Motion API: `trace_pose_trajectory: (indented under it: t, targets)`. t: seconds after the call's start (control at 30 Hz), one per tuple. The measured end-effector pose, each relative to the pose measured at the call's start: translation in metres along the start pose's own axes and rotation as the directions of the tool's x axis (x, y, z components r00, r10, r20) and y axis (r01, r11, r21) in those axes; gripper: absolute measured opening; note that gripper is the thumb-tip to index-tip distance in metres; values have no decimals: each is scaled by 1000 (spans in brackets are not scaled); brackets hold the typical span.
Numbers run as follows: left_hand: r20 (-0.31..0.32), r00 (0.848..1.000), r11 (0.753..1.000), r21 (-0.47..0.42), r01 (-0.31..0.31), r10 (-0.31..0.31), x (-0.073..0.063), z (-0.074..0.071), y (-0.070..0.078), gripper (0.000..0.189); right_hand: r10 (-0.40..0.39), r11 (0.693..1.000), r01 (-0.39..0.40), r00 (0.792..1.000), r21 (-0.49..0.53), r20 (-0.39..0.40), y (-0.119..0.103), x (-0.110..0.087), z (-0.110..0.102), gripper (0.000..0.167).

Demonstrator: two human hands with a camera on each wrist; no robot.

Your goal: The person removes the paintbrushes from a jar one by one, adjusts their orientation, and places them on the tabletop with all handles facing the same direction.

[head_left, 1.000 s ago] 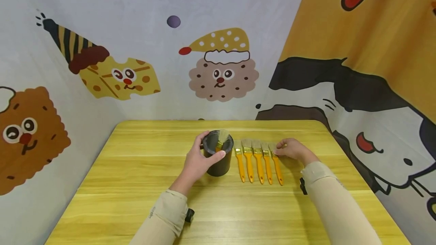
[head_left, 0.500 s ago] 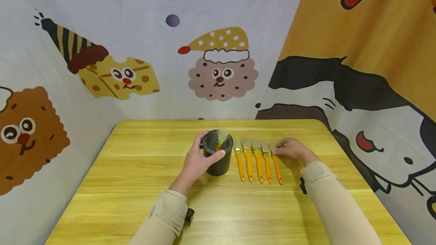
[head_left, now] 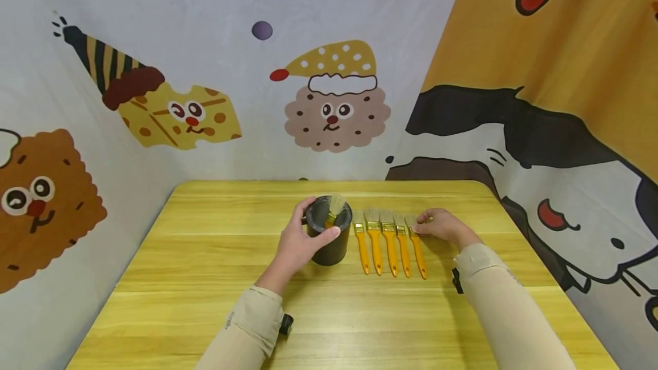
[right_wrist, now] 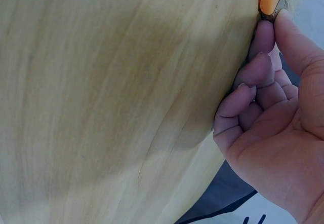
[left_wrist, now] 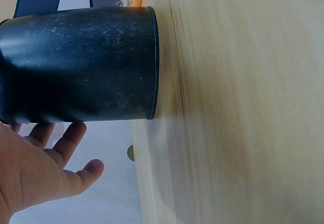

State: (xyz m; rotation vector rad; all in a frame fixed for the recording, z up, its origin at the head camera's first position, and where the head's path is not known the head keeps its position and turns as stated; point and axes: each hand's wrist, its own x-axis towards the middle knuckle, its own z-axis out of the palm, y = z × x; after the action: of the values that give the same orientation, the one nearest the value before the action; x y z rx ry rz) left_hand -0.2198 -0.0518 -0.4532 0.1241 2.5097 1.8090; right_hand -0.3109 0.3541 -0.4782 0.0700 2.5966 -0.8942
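A black cylindrical pot (head_left: 329, 250) stands upright on the table, with one paintbrush (head_left: 336, 206) in it, bristles up and leaning toward the rim. My left hand (head_left: 303, 242) holds the pot around its upper left side, thumb at the near rim. To the right of the pot, several paintbrushes (head_left: 389, 250) with orange handles lie side by side, bristles away from me. My right hand (head_left: 442, 226) pinches the rightmost paintbrush (head_left: 418, 256) near its metal band with thumb and forefinger. In the right wrist view, the other fingers are curled against the table.
The wooden table (head_left: 205, 301) ends at a cartoon-printed curtain (head_left: 216, 50) behind and at the sides. A black wrist device (head_left: 286, 324) sits on the left sleeve, and another wrist device (head_left: 457, 281) on the right sleeve.
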Motion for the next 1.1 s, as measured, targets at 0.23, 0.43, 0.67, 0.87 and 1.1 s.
trace_pose_trajectory:
  t: [0.23,0.43,0.67,0.87,1.1]
  targets:
    - [0,1000,1000,1,4,-4,0,0,-1,96,-2,1000,2,1000,-5,-2,-2,-3,-1,46]
    - [-2,1000,1000,5,10,-10,1,0,-1,96,-15,1000,15,1000,-9,-2,-3,-5,-1,46]
    - [-1,1000,1000,2,9,-9,0,0,0,97,-21,1000,21,1000,1,-5,-3,-6,-1,47]
    - [-1,1000,1000,10,8,-8,1,0,0,99,-36,999,36,999,-7,-8,-2,-8,-1,49]
    - [0,1000,1000,17,17,-17,1,0,-1,97,-63,998,63,998,-16,-23,-3,-14,-5,48]
